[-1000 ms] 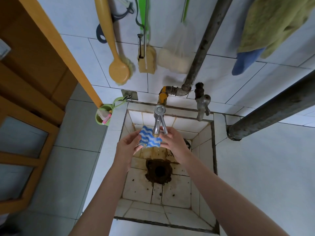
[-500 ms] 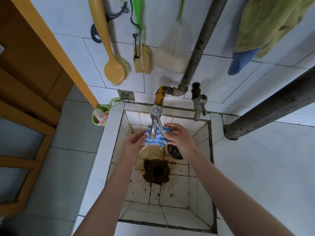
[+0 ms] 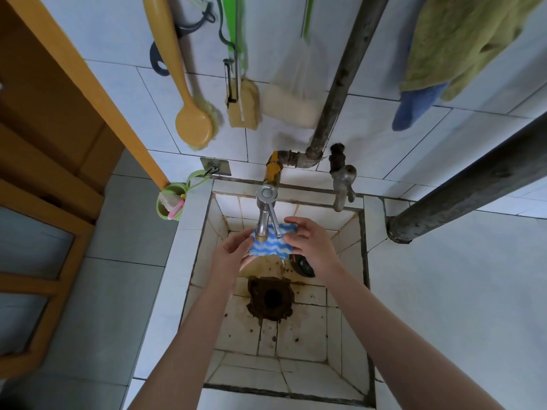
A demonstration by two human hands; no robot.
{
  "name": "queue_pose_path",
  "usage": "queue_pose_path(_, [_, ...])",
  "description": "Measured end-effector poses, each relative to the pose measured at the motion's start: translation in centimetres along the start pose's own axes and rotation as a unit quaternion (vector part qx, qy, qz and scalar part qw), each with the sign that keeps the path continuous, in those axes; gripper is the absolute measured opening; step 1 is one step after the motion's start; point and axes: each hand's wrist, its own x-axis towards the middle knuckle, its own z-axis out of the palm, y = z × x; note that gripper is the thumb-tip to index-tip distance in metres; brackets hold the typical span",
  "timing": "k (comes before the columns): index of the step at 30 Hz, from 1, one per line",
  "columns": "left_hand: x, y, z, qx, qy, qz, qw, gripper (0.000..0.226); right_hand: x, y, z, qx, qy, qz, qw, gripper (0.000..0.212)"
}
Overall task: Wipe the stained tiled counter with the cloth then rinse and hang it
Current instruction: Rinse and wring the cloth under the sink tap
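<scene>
The cloth (image 3: 270,247), blue with white wavy stripes, is held between both hands directly under the spout of the tap (image 3: 265,214). The grip of the left hand (image 3: 233,253) is closed on the cloth's left edge, with the thumb on top and the fingers underneath. The grip of the right hand (image 3: 310,244) is pinched on the right edge with curled fingers.

Both hands are raised above the tiled sink (image 3: 349,291), whose floor tiles are stained brown around the rusty drain (image 3: 270,297). A dark round disc (image 3: 302,264), possibly a drain cover, is partly hidden behind the right wrist. A second tap (image 3: 342,184) is fixed at the back rim, to the right of the first.

On the tiled wall above, a yellow brush (image 3: 192,122), a sponge (image 3: 242,105) and a mesh bag (image 3: 293,96) are hung beside a grey pipe (image 3: 340,84). Further right, a green towel (image 3: 458,39) is draped over a blue rag (image 3: 414,108). A green cup (image 3: 170,202) is hung at the sink's back left corner.
</scene>
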Motion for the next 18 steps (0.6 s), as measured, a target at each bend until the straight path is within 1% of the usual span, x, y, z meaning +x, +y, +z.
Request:
queue_pose_path(3, [-0.2,-0.3,-0.4,0.046,0.005,-0.005,0.999,0.02,-0.1,0.4,0.8,-0.016,-0.004,-0.009,1.0,0.035])
queue_pose_path(6, [-0.6,-0.3,-0.5,0.1,0.038,0.006,0.994,0.023,-0.3,0.8,1.4,-0.018,0.001,-0.013,1.0,0.035])
queue_pose_path(7, [-0.7,-0.2,-0.5,0.094,0.033,0.0,0.995,0.024,-0.4,0.9,1.7,-0.025,0.0,-0.018,1.0,0.035])
queue_pose_path(9, [-1.2,-0.1,-0.2,0.049,-0.004,-0.035,0.998,0.025,-0.7,1.4,2.1,-0.053,0.003,-0.034,0.998,0.035])
queue_pose_path(11, [-1.6,0.0,0.0,0.025,-0.012,-0.057,0.998,0.027,-1.1,1.6,2.5,-0.081,0.009,-0.044,0.996,0.031])
queue_pose_path(13, [-1.6,-0.2,-0.1,0.018,0.004,-0.059,0.998,0.03,-1.7,1.6,2.7,-0.095,-0.003,-0.05,0.994,0.028])
queue_pose_path(16, [-1.8,-0.7,-0.4,0.032,0.036,-0.065,0.997,0.037,-2.5,1.8,2.9,-0.115,-0.046,-0.071,0.99,0.027])
queue_pose_path(18, [-1.8,-1.0,-0.7,0.029,0.063,-0.071,0.995,0.034,-2.8,1.9,3.0,-0.12,-0.062,-0.086,0.987,0.025])
